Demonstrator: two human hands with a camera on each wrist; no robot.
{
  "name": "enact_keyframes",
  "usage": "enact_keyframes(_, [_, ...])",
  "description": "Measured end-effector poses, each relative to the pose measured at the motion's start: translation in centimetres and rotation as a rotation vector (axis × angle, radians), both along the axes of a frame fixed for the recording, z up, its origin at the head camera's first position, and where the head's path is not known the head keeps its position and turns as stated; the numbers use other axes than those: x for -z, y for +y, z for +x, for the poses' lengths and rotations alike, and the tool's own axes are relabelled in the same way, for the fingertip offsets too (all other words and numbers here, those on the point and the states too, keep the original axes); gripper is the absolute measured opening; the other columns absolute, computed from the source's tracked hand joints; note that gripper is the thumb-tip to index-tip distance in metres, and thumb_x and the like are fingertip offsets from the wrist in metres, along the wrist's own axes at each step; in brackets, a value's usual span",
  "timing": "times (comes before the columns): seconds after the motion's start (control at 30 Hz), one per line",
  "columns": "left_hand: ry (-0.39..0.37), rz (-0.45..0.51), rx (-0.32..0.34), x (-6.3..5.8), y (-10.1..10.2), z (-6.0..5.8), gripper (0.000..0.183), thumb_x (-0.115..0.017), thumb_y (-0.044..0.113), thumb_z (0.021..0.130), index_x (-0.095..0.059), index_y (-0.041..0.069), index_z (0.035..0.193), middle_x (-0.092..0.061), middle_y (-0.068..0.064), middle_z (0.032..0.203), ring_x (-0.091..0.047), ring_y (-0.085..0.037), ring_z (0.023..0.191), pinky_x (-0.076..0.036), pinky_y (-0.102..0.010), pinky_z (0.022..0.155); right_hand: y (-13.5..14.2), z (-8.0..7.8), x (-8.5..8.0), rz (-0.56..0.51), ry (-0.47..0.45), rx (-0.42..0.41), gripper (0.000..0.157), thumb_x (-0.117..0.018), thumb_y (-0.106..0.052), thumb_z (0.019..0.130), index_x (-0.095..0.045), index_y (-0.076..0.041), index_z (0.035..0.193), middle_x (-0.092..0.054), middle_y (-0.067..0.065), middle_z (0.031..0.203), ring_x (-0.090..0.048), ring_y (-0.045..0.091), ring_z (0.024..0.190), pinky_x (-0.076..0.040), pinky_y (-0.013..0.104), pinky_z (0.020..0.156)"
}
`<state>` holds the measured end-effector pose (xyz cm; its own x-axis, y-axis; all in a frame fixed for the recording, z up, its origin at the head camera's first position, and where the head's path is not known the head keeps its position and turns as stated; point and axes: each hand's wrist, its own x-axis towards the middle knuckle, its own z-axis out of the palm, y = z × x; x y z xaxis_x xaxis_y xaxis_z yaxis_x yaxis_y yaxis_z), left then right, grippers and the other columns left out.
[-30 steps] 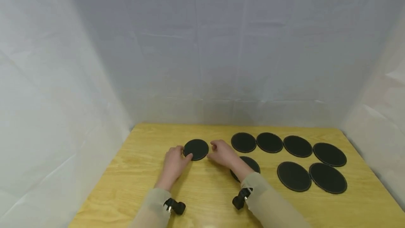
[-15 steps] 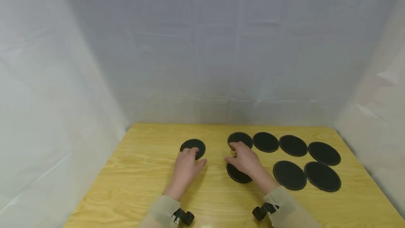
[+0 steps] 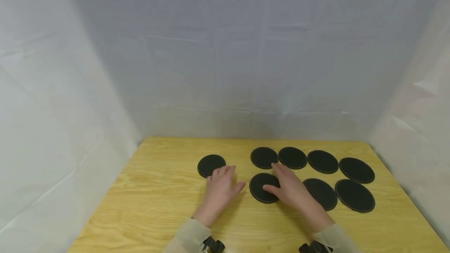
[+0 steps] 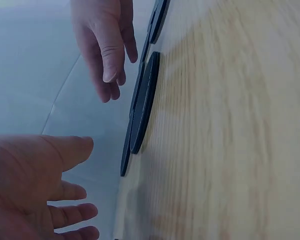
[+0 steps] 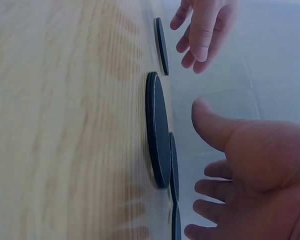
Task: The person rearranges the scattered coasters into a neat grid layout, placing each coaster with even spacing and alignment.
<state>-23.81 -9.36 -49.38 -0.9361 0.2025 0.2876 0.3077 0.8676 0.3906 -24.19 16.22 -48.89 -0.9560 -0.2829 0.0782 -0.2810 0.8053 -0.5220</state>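
Black round coasters with a thin stitched rim lie flat on the table. One lone coaster (image 3: 211, 165) is at the left. My left hand (image 3: 222, 186) is raised just in front of it, fingers spread, its fingertips overlapping the coaster's near edge in the head view. Over the front-row coaster (image 3: 258, 186) hovers my right hand (image 3: 291, 188), thumb apart from the fingers and holding nothing. In the right wrist view a gap shows between this hand and that coaster (image 5: 159, 130). Both palms face inward, toward each other.
Behind the right hand runs a back row of coasters (image 3: 292, 157), reaching to the right. Two more coasters (image 3: 355, 195) lie in front of that row's right part. White sheeting (image 3: 225, 69) rises behind and at both sides of the wooden table (image 3: 140, 202).
My left hand has let go of the lone coaster and drawn back to the right. My right hand has moved rightward from beside that coaster to above the front-row one. The coasters keep their places.
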Motion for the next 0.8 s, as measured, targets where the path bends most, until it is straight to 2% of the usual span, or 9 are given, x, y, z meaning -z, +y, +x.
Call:
enact_keyframes(0.23, [-0.028, -0.012, 0.041, 0.5, 1.8, 0.1, 0.063, -0.084, 0.041, 0.100, -0.068, 0.003, 0.147, -0.068, -0.018, 0.140, -0.059, -0.042, 0.129, -0.049, -0.062, 0.101, 2.3, 0.5, 1.6, 0.033, 0.125, -0.069, 0.094, -0.081, -0.051, 0.099, -0.045, 0.012, 0.160, -0.045, 0.038, 0.162, -0.040, 0.060, 0.149, -0.038, 0.074, 0.113])
enact_keyframes(0.57, [-0.079, -0.017, 0.067, 0.9, 3.6, 0.2, 0.059, -0.084, 0.039, 0.100, -0.070, -0.001, 0.140, -0.070, -0.019, 0.127, -0.063, -0.038, 0.115, -0.053, -0.056, 0.100, 2.9, 1.5, 1.0, -0.002, -0.017, -0.057, 0.095, -0.082, -0.046, 0.100, -0.041, 0.013, 0.162, -0.040, 0.039, 0.165, -0.037, 0.060, 0.152, -0.034, 0.075, 0.117])
enact_keyframes(0.67, [-0.074, -0.020, 0.079, 1.0, 3.7, 0.3, 0.057, -0.085, 0.038, 0.099, -0.072, -0.002, 0.137, -0.071, -0.020, 0.125, -0.063, -0.037, 0.113, -0.053, -0.053, 0.099, 2.9, 1.5, 1.2, 0.017, -0.025, -0.042, 0.093, -0.083, -0.046, 0.099, -0.044, 0.012, 0.161, -0.044, 0.038, 0.162, -0.041, 0.058, 0.150, -0.035, 0.074, 0.118])
enact_keyframes(0.8, [-0.059, -0.026, 0.085, 1.1, 3.7, 0.3, 0.054, -0.087, 0.036, 0.097, -0.073, -0.002, 0.133, -0.071, -0.018, 0.123, -0.062, -0.035, 0.110, -0.053, -0.050, 0.097, 2.7, 1.3, 1.7, 0.092, 0.033, -0.023, 0.088, -0.087, -0.047, 0.096, -0.055, 0.011, 0.153, -0.055, 0.034, 0.151, -0.053, 0.053, 0.141, -0.045, 0.068, 0.112])
